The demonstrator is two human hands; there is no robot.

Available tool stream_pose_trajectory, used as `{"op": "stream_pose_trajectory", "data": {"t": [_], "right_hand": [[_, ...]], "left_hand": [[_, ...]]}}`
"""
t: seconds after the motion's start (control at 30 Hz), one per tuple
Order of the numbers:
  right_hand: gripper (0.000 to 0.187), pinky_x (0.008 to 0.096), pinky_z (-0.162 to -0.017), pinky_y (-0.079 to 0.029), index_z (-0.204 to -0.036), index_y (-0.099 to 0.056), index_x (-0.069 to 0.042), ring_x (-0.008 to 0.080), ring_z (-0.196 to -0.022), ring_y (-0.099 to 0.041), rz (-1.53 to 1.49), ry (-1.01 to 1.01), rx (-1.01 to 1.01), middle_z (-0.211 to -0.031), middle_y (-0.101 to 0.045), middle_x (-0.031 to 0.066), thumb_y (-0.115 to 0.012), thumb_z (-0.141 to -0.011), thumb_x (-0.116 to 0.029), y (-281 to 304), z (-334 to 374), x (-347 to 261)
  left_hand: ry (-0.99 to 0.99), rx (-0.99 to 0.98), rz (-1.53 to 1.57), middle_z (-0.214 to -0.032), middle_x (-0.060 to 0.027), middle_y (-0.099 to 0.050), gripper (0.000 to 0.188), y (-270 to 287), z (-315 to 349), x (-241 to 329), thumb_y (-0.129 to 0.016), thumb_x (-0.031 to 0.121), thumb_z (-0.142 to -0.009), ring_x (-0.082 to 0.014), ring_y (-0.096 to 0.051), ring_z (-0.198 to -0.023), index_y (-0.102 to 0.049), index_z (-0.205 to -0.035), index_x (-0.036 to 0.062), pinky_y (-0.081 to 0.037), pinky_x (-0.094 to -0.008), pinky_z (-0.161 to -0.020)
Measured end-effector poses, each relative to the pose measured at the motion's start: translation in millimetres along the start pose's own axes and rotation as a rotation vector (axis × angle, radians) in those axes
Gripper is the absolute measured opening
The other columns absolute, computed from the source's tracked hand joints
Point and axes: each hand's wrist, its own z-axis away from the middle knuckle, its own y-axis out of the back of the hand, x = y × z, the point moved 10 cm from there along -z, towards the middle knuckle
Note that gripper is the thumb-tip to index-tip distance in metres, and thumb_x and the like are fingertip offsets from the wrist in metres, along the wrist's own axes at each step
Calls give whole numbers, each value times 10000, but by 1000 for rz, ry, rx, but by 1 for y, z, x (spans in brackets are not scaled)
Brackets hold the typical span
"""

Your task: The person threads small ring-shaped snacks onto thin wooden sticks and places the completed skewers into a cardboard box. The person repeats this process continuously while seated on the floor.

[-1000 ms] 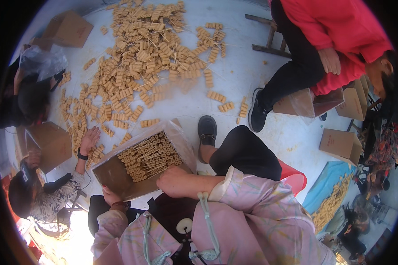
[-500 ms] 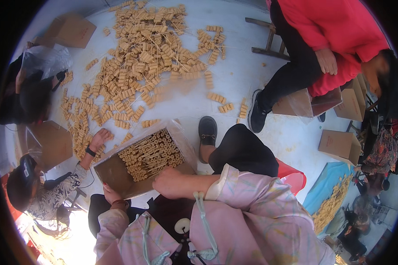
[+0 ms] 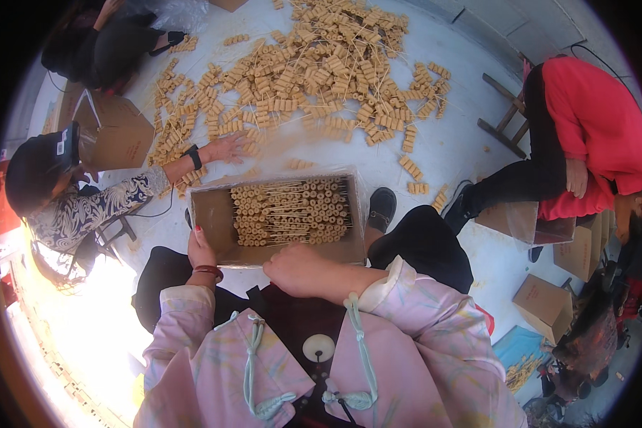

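Observation:
An open cardboard box (image 3: pixel 212 225), lined with clear plastic, stands in front of my lap. Rows of tan ridged spiral pieces on thin sticks (image 3: pixel 292 212) are packed in it, round ends up, with the sticks crossing the middle. My left hand (image 3: pixel 201 251) holds the box's near left corner, thumb on the rim and the other fingers mostly hidden. Over the near edge of the box is my right hand (image 3: pixel 291 268), closed with curled fingers; whatever it grips is hidden. Many loose spiral pieces on sticks (image 3: pixel 321 68) lie heaped on the floor beyond.
At left, a person in a dark cap (image 3: pixel 39 167) reaches a hand (image 3: pixel 225 148) toward the heap. A person in red (image 3: pixel 595 121) bends over a box (image 3: pixel 513 217) at right. Another box (image 3: pixel 118 128) stands left; a wooden stool (image 3: pixel 505 118) lies far right.
My view has swung left, so the scene sits further right. My right hand has drawn back from the packed pieces to the near edge. The neighbour's hand reaches further out.

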Motion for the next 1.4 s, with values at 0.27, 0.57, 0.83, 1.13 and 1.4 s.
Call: {"op": "stream_pose_trajectory", "data": {"t": [0.27, 0.57, 0.83, 1.13, 1.4], "right_hand": [[184, 458, -704, -504, -814, -631, -39, 340, -790, -651, -95, 80, 96, -801, -660, 142, -598, -858, -215, 40, -1, -20], [186, 483, -687, -483, -823, -594, -50, 366, -784, -624, -125, -36, 239, -784, -637, 143, -590, -875, -229, 89, 42, 12], [146, 432, -696, -491, -896, -607, -57, 346, -800, -622, -353, -32, 177, -831, -634, 138, -590, -886, -201, 77, 30, 13], [148, 282, -628, -501, -928, -607, -22, 134, -675, -605, -633, -580, 383, -751, -628, 49, -584, -927, -168, 117, 36, 249], [250, 358, -690, -529, -1061, -643, -49, 227, -768, -668, -391, -862, 444, -898, -683, 101, -659, -845, -173, 48, -18, 463]], "left_hand": [[-223, 128, -410, -1193, -259, -565, 492, 15, -10, 39, -500, 381, -973, -420, -523, -1127, -523, -1255, -21, -426, -449, -960], [-599, 131, -301, -1302, -233, -510, 436, 38, 15, 148, -644, 181, -860, -386, -481, -1219, -543, -1245, 1, -380, -439, -1042], [-796, -379, -101, -1297, -178, -528, 329, -15, 44, 229, -615, 135, -888, -348, -481, -1235, -592, -1211, 75, -382, -389, -1047], [-824, -488, -113, -1258, -174, -561, 360, -80, 28, 246, -647, 121, -852, -361, -529, -1175, -598, -1206, 77, -425, -413, -1008], [-884, -510, -390, -1287, -157, -524, 460, -88, 33, 269, -724, 178, -760, -337, -533, -1158, -587, -1180, 52, -462, -417, -953]]}}
